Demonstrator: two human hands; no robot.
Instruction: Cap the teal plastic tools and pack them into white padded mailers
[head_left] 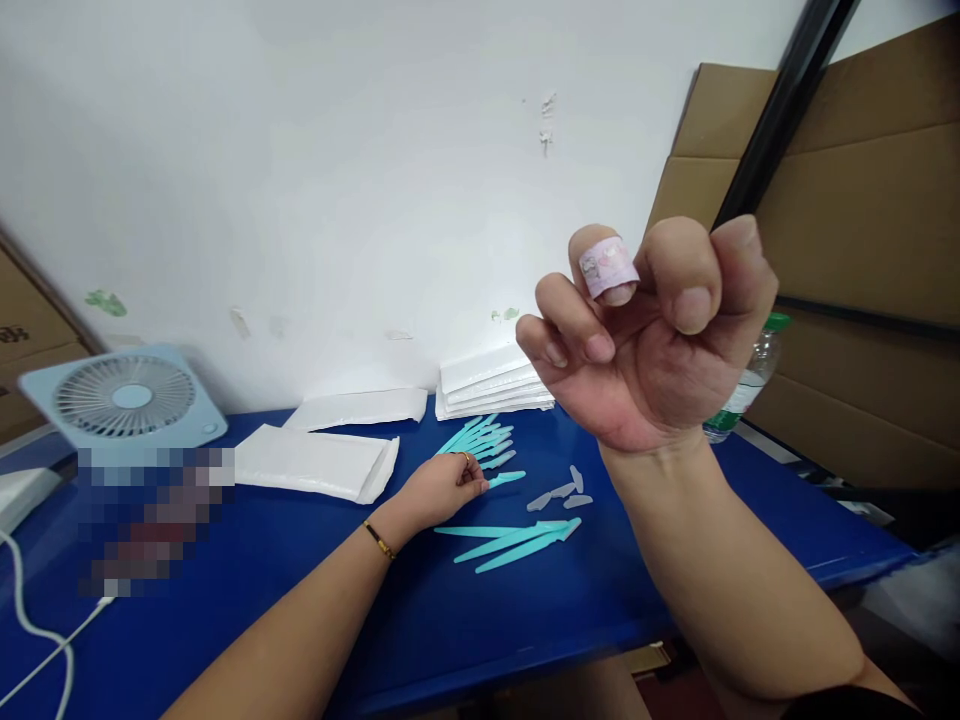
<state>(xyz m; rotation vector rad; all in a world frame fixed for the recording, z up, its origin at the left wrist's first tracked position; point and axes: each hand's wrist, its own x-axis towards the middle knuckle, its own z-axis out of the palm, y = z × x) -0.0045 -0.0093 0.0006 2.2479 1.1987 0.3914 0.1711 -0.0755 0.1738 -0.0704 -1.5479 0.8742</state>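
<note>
My left hand [448, 488] rests low over the blue table, its fingers pinched on a teal eyebrow razor [508, 479] whose end points right. Just behind it, a fanned row of teal eyebrow razors [474, 438] lies on the table, some tips capped. Several translucent blade caps [561, 492] are scattered to the right. Closer to me, three loose eyebrow razors [521, 545] overlap at their blade ends. Raised high on the right, my right hand [652, 330] shows its palm, fingers loosely curled and apart, holding nothing visible. A printed bandage [608, 268] wraps one of its fingers.
White padded envelopes [307, 460] lie left of my left hand, and more are stacked [491, 382] by the wall. A light-blue fan [127, 400] stands far left near a white cable [46, 628]. Behind my right wrist are a green-capped bottle [739, 400] and cardboard [870, 220].
</note>
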